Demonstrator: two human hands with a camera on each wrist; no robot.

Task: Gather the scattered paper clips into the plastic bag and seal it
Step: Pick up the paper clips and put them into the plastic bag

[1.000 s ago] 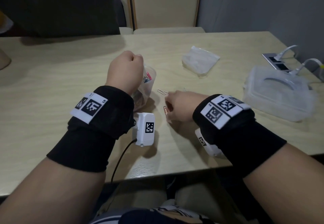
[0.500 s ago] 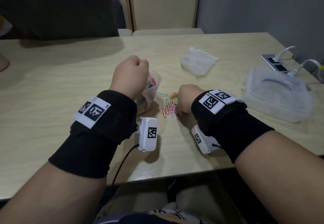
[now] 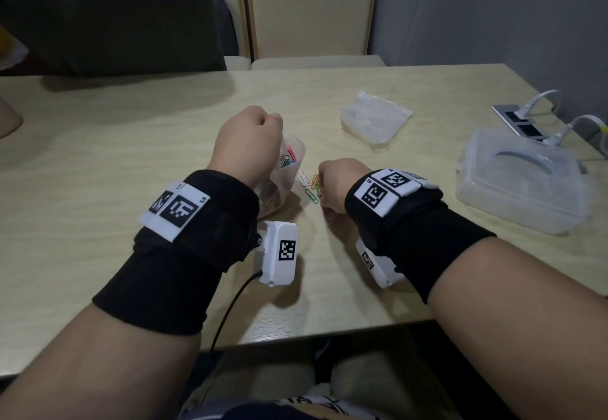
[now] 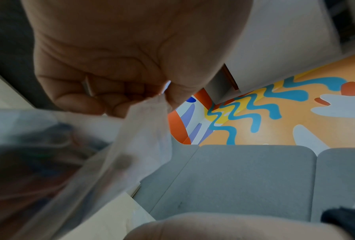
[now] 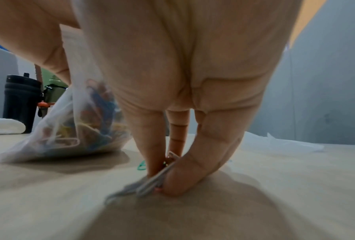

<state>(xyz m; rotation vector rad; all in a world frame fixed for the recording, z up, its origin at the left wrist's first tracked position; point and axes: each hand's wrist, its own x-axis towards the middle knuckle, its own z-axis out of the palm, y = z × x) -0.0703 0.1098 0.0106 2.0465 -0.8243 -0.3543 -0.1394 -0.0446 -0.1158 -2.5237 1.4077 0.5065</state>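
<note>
A clear plastic bag [image 3: 289,169] holding several coloured paper clips stands on the table, and my left hand [image 3: 248,143] pinches its top edge with curled fingers. The left wrist view shows the bag's rim [image 4: 149,116] caught between thumb and fingers. Just right of the bag lie a few loose paper clips [image 3: 307,186], white, green and orange. My right hand [image 3: 335,189] is down on the table among them, its fingertips pinching a small bunch of clips [image 5: 162,178]. The filled bag [image 5: 75,126] sits to the left of that hand in the right wrist view.
A second, flat plastic bag [image 3: 375,120] lies further back on the table. A clear plastic box [image 3: 523,186] stands at the right, with a socket plate and white cables [image 3: 526,116] behind it. Chairs [image 3: 312,14] stand beyond the far edge.
My right hand has slid along the table toward the bag, sweeping the loose clips together, and now pinches a bunch of them. The left hand keeps its hold on the bag.
</note>
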